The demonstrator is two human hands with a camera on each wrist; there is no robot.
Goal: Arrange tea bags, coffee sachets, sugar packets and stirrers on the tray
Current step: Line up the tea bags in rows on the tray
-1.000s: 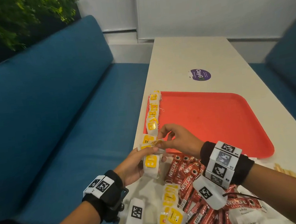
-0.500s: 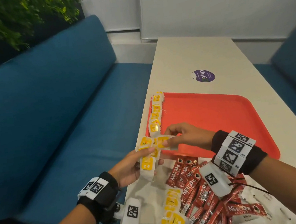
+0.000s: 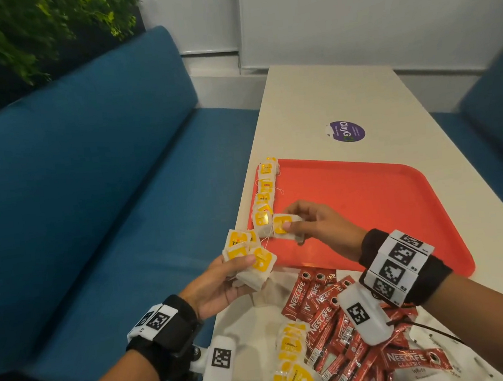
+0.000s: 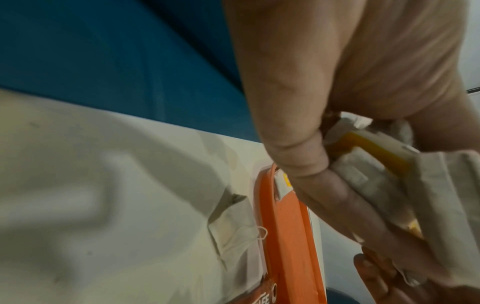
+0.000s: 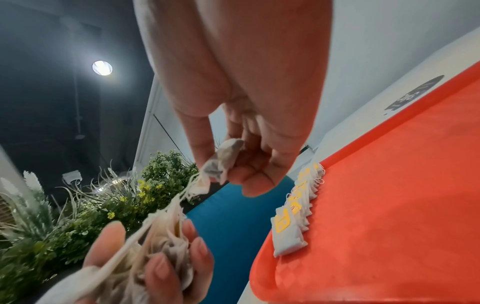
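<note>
Tray (image 3: pixel 368 206): red, on the table (image 3: pixel 327 97); a tea-bag row (image 3: pixel 265 199) lines its left rim, the rest of the floor bare.
Right hand (image 3: pixel 318 227): pinches a single tea bag (image 3: pixel 284 224) above the near-left corner.
Left hand (image 3: pixel 219 282): grips a tea-bag bunch (image 3: pixel 250 258) beyond the table's left edge.
Coffee sachets (image 3: pixel 343 329): heaped near the tray's front rim.
Right wrist view only: string (image 5: pixel 182 195) joining bag to bunch.

Coffee sachets (image 3: pixel 363 348) run off the head view's bottom edge.
</note>
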